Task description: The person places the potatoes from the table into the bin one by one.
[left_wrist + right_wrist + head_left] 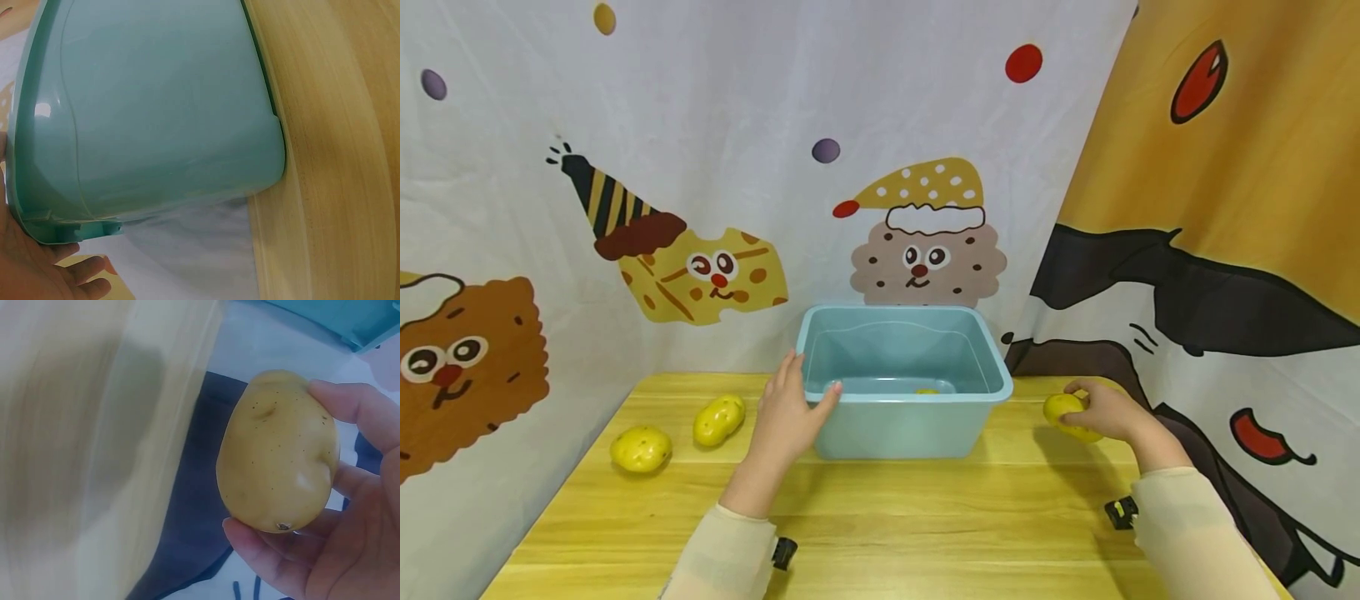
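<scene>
My right hand (1108, 410) holds a yellow potato (278, 453) between thumb and fingers, to the right of the bin. The potato is raised off the table, and a shadow falls below it. At the front left corner of the light blue plastic bin (902, 429), my left hand (786, 421) rests against the rim with its fingers extended and the thumb over the front edge. Inside the bin a bit of something yellow (927, 391) shows, mostly hidden by the front wall. Two more potatoes, one rounder (641, 450) and one longer (719, 420), lie left of my left hand.
The bin stands near the back of a wooden table (880, 525). Behind the table hangs a white curtain (737, 100) with cartoon prints, and a yellow and black patterned part (1262, 183) hangs at the right. Each wrist wears a small black device.
</scene>
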### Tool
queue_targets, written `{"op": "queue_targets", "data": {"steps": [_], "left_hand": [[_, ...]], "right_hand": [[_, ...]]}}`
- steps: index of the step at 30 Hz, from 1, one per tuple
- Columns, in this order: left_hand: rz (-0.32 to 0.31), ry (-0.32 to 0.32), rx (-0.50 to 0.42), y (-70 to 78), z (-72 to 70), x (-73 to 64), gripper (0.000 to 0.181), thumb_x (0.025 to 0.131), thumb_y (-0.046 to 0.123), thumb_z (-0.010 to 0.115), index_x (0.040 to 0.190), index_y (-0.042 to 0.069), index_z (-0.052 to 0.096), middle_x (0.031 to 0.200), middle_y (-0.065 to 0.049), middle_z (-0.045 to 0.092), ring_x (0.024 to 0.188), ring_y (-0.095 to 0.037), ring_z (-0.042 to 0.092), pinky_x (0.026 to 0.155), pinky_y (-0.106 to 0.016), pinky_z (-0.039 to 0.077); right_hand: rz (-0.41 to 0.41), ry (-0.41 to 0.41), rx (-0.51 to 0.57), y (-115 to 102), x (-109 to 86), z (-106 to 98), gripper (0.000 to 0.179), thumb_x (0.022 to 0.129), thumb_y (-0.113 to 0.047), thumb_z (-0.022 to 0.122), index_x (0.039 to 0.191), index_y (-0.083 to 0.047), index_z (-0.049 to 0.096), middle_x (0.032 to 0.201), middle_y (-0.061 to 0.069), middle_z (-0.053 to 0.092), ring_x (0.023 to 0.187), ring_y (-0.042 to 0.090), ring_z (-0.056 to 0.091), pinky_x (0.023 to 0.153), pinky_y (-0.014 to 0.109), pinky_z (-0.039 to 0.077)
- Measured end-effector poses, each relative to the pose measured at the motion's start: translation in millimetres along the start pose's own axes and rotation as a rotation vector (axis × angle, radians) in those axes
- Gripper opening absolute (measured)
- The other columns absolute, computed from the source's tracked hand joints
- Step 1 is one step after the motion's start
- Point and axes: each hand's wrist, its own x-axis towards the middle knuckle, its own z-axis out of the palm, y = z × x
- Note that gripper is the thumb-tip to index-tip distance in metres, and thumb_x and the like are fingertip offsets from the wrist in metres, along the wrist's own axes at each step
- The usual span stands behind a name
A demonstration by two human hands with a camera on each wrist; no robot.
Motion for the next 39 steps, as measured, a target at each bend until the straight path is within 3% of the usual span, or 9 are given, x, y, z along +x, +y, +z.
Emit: {"op": "queue_targets", "data": {"steps": [8, 23, 39], "left_hand": [[-0.004, 0.004, -0.013, 0.8, -0.6, -0.6, 0.087, 0.095, 0.055, 0.057, 0.155, -0.001, 0.027, 0.164, -0.019, 0.018, 0.144, -0.045, 0.025, 0.114, -0.066, 0.022], [-0.008, -0.005, -0.010, 0.9, -0.6, -1.1, 0.089, 0.095, 0.058, 0.055, 0.155, 0.000, 0.026, 0.164, -0.019, 0.017, 0.145, -0.044, 0.025, 0.114, -0.065, 0.022], [-0.005, -0.005, -0.013, -0.3, -0.6, -0.8, 0.089, 0.095, 0.060, 0.054, 0.155, 0.000, 0.027, 0.164, -0.018, 0.017, 0.145, -0.044, 0.025, 0.113, -0.066, 0.023]], "right_hand": [[-0.031, 0.017, -0.015, -9, -3.7, -5, 0.067, 0.085, -0.035, 0.078, 0.130, 0.008, 0.053, 0.111, 0.025, 0.066, 0.096, 0.036, 0.064, 0.075, 0.048, 0.054], [0.000, 0.035, -0.021, -29, -15.6, -15, 0.068, 0.085, -0.036, 0.078, 0.132, 0.005, 0.051, 0.109, 0.025, 0.065, 0.089, 0.033, 0.064, 0.072, 0.047, 0.054], [-0.032, 0.072, -0.021, -46, -24.7, -23, 0.065, 0.085, -0.036, 0.078, 0.130, 0.003, 0.052, 0.106, 0.023, 0.065, 0.080, 0.026, 0.062, 0.066, 0.039, 0.052]]}}
